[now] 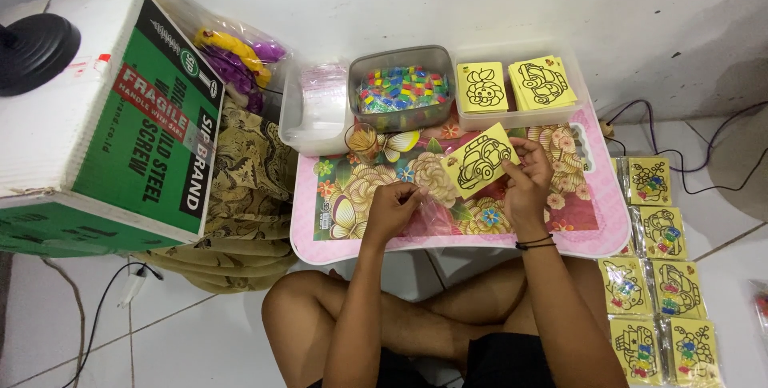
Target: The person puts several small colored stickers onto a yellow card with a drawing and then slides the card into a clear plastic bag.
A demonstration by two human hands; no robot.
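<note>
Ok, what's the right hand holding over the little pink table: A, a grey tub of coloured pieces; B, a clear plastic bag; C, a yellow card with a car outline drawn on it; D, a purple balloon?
C: the right hand pinches a yellow card with a black car outline above the pink table, while the left hand has the clear plastic bag.

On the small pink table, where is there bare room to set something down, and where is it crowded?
Free: the table's left part, between the left hand and the left rim, and the right corner beyond the right hand holding the yellow card. Crowded: the back edge, with the bead tub and card tray.
</note>
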